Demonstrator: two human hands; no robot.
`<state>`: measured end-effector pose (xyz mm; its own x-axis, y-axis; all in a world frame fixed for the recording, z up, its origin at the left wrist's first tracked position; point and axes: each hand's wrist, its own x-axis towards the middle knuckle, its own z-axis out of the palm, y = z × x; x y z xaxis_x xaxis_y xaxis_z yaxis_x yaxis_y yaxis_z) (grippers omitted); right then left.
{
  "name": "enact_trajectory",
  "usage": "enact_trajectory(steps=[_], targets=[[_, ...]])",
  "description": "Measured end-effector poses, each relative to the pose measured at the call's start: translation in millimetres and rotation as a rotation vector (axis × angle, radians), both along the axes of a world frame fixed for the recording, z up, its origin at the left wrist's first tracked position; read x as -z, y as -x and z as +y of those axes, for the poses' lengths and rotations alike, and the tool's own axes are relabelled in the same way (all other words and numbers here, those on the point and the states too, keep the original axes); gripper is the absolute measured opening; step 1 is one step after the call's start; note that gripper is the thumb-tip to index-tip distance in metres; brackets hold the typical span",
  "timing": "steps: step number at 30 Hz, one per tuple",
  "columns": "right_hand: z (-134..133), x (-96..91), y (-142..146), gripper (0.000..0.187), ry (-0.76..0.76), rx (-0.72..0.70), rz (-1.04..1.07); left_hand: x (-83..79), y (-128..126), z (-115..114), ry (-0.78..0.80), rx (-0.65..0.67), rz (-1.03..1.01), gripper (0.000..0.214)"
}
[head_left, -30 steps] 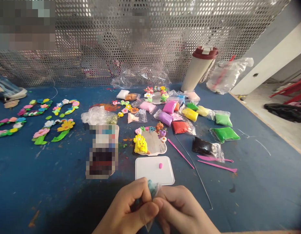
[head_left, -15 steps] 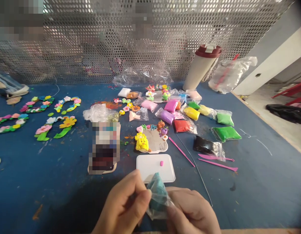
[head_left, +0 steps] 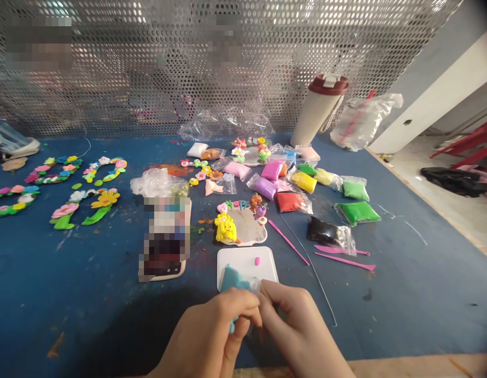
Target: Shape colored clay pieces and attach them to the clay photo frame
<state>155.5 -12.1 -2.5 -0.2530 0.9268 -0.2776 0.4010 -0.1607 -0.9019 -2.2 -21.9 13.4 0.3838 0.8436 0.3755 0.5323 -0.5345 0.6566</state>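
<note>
My left hand is closed around a lump of light-blue clay, which pokes out above the fingers, with a small bit below. Close against it, my right hand pinches the clear plastic bag beside the clay. Part of the bag is hidden by the fingers. Just beyond both hands lies a white board bearing a small pink clay piece. Behind that is a wavy-edged mirror decorated with a yellow clay figure and coloured letters.
A phone lies left of the board. On the right are pink modelling tools, a thin wire, a black clay packet and several coloured packets. A tumbler stands at the back before a perforated metal screen.
The blue clay now shows outside its bag, in my left hand. My right hand has drawn in closer, pinching the plastic. The view has shifted slightly.
</note>
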Motion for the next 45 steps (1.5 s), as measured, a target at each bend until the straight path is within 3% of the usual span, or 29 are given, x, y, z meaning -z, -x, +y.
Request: enact_trajectory(steps=[5,9,13,20,25,30,32,36,42,45], targets=[[-2,-0.4,1,0.041,0.081,0.01,0.101,7.7,6,14,-0.37,0.099,0.116,0.028],[-4,-4.6,3,0.046,0.16,-0.023,0.208,-0.2,10,15,-0.578,0.16,0.324,0.03],[-5,-5.6,7,0.05,0.222,-0.081,0.283,-8.8,14,11,-0.522,0.229,0.501,0.035],[-5,-2.2,12,0.053,0.293,-0.11,0.232,-7.3,17,17,-0.462,0.244,0.53,0.036],[-6,5.1,14,0.037,0.175,-0.126,0.173,-13.2,16,18,-0.314,0.176,0.536,0.042],[-9,16.2,17,0.025,-0.076,-0.173,0.05,-13.8,21,16,-0.106,0.195,0.522,0.034],[-11,20.7,18,0.02,-0.103,-0.211,0.021,-10.3,23,13,-0.181,0.177,0.567,0.031],[-16,24.4,20,0.017,0.005,-0.234,0.029,0.0,23,8,-0.286,0.162,0.647,0.038],[-17,17.6,23,0.026,0.104,-0.214,0.11,10.2,24,8,-0.324,0.119,0.545,0.039],[-14,16.4,20,0.031,0.071,-0.179,0.102,6.2,27,9,-0.239,0.111,0.482,0.039]])
